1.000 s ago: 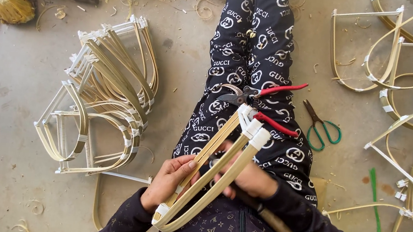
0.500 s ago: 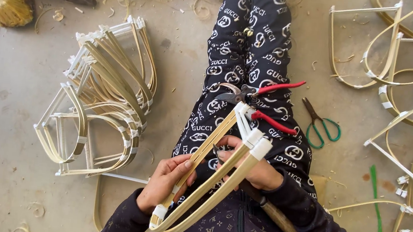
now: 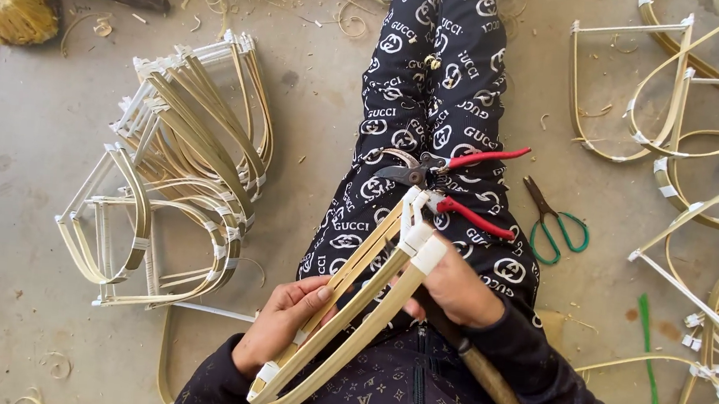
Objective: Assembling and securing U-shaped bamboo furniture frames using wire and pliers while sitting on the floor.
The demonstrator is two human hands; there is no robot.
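Fingers (image 3: 298, 305) curled around bamboo frame (image 3: 350, 314)

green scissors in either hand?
No. The green scissors lie on the floor, apart from both hands, which grip the bamboo frame.

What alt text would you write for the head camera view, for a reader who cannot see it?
Seen from above, a seated person's left hand and right hand hold a bent bamboo strip frame over patterned trousers. Red-handled pruning shears lie on the lap, green scissors on the concrete floor, with stacked frames at the left.
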